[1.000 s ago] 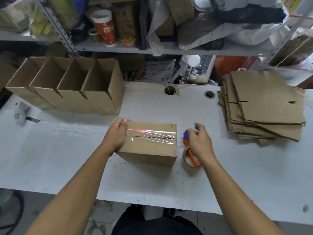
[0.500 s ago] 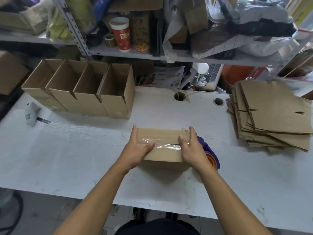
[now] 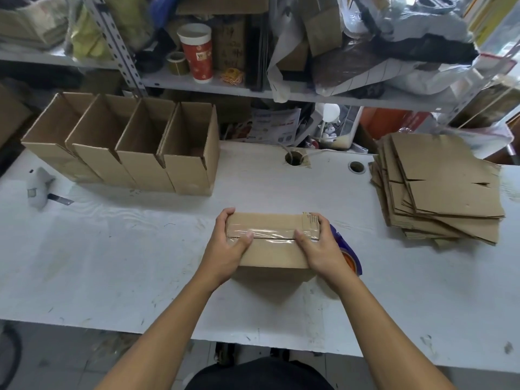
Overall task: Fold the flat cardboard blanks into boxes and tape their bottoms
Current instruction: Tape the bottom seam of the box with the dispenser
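- Gripping the taped box (image 3: 271, 249) from both ends, the person holds it just above or on the white table (image 3: 112, 263); contact underneath cannot be told, though a shadow shows below its near edge.
- Left hand (image 3: 226, 247) wraps the box's left end, thumb lying on the clear tape (image 3: 271, 238) along the seam, fingers curled over the far edge.
- Right hand (image 3: 320, 246) mirrors it on the right end, thumb on the tape, fingers over the far corner.
- Box's long axis runs left to right across the body, the taped bottom facing up and toward the camera; both hands sit equally near it.
- Finished open boxes (image 3: 126, 153) stand in a row at the far left, the likely place for this one, so the left hand leads any carry that way.
- Tape dispenser (image 3: 350, 256) lies just beside the right hand, partly hidden behind it.
- Flat cardboard blanks (image 3: 441, 187) are stacked well apart to the right.
- Bare table lies between the box and the row; a cluttered shelf (image 3: 281, 92) hangs over the back edge.
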